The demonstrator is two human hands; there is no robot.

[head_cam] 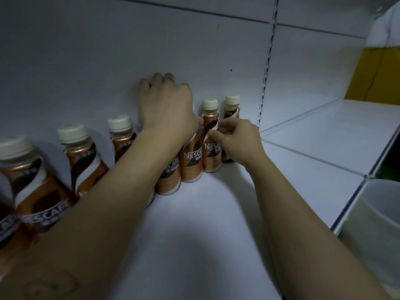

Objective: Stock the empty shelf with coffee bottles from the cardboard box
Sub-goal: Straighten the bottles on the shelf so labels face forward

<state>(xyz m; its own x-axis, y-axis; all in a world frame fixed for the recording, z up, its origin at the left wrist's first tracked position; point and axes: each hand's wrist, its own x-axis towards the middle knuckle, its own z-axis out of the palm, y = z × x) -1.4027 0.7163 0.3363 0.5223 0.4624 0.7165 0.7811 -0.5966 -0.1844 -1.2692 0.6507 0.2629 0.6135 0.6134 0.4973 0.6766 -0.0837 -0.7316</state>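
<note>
Against the back wall of the shelf (194,224) stands the row of coffee bottles, and the one my move turns on is the second from the right end (210,137), straight ahead of me and upright, its long axis vertical, cream cap on top. My right hand (236,141) is the nearer one to it: thumb and fingertips (213,133) pinch the bottle at its waist, where the white swirl of the label crosses the copper-brown sleeve. Whether the grip is firm or only a touch, I cannot tell. My left hand (166,107) lies palm down, fingers loosely curled, over the tops of the bottles just to the left, hiding their caps; I judge it is steadying them. Just beside the pinched bottle on the right stands the last bottle (231,126), nearly touching it. Further left the row runs on toward me, bottle after bottle (86,161), same label and cream caps. Beyond the upright post (265,83) the next shelf bay (324,144) is bare.
</note>
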